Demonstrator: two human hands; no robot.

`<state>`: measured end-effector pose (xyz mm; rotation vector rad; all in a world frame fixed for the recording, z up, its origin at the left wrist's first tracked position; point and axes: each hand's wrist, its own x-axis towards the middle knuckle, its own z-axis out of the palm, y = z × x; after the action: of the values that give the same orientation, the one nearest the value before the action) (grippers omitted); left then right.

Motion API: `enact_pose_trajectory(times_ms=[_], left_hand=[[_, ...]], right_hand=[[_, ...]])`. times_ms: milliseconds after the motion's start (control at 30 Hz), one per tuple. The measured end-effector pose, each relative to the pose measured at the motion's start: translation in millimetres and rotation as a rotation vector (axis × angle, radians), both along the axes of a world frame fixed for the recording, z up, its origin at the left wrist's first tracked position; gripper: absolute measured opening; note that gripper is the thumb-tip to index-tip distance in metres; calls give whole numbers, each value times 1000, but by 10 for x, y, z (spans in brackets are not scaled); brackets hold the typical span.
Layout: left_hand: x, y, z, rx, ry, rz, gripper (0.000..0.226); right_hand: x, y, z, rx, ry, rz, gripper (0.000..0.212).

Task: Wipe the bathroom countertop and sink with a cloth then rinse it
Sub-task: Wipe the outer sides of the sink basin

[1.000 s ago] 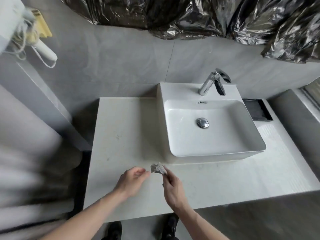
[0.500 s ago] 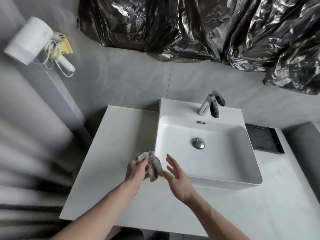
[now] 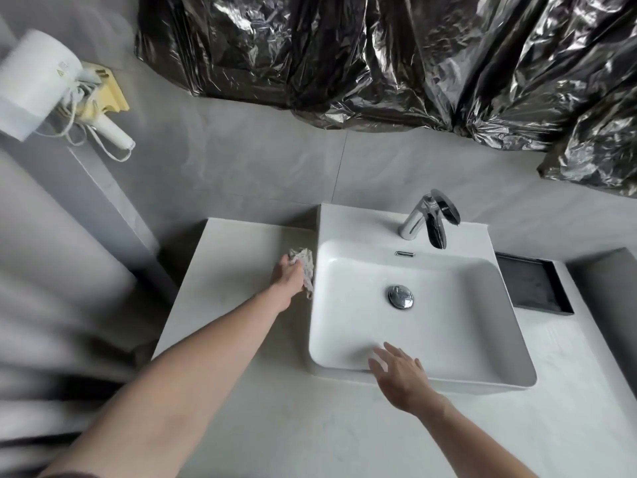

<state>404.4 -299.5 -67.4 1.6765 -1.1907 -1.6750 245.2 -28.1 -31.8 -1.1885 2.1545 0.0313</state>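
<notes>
Pale countertop (image 3: 238,339): left hand (image 3: 287,276) gripping crumpled cloth (image 3: 305,262) beside sink (image 3: 510,382); right hand (image 3: 400,376) spread; loose bunching risks missed patches

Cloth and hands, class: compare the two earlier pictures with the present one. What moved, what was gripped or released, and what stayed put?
The cloth left the front edge, passed fully to the left hand, and now sits on the countertop beside the sink. The right hand released it and hovers open over the sink's front rim. The faucet and black tray stayed put.

Left hand (image 3: 287,276) reaches far forward, fingers curled; right hand (image 3: 400,376) hovers, fingers spread.
</notes>
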Motion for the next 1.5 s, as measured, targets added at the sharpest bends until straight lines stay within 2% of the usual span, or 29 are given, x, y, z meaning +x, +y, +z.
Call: enact_pose_trajectory(times_ms=[67, 133, 200, 333, 433, 567, 700, 867, 967, 1033, 1200, 1267, 1333, 1400, 1467, 1500], left_hand=[[-178, 65, 274, -48, -74, -61, 11], [-337, 25, 382, -77, -122, -91, 18], [-457, -114, 363, -67, -99, -88, 28], [-689, -543, 170, -37, -11, -98, 17], [-880, -829, 177, -47, 43, -78, 19], [-960, -1003, 205, -52, -33, -147, 40], [-810, -780, 111, 22, 12, -272, 50], [-378, 0, 143, 85, -11, -329, 48], [-179, 299, 205, 105, 12, -392, 30], [-212, 271, 214, 92, 32, -385, 33], [-572, -248, 392, -105, 86, -399, 52], [-812, -422, 430, -226, -37, -501, 55], [-1052, -469, 406, -342, -383, -745, 68], [-1220, -447, 317, -423, -733, -867, 70], [-1358, -365, 263, -587, -886, -911, 74], [-1451, -325, 242, -668, -893, -952, 76]], right_hand=[[31, -46, -26, 18, -8, -19, 50], [63, -69, -44, 41, 0, -9, 47], [86, -72, -54, 76, 17, 7, 47], [101, -85, -25, 94, 12, 3, 49], [121, -88, 51, 97, 11, 6, 46], [129, -96, 68, 81, 20, -1, 45], [128, -87, 59, 65, 38, 6, 42], [140, -99, 99, 83, 56, 43, 43], [134, -99, 115, 91, 58, 72, 43], [121, -100, 111, 95, 55, 88, 42], [97, -94, 85, 104, 47, 104, 43], [100, -91, 63, 94, 48, 97, 43], [106, -91, 29, 83, 55, 85, 42], [105, -82, -4, 68, 61, 77, 40], [99, -68, -26, 56, 56, 67, 35], [94, -61, -33, 49, 55, 66, 35]])
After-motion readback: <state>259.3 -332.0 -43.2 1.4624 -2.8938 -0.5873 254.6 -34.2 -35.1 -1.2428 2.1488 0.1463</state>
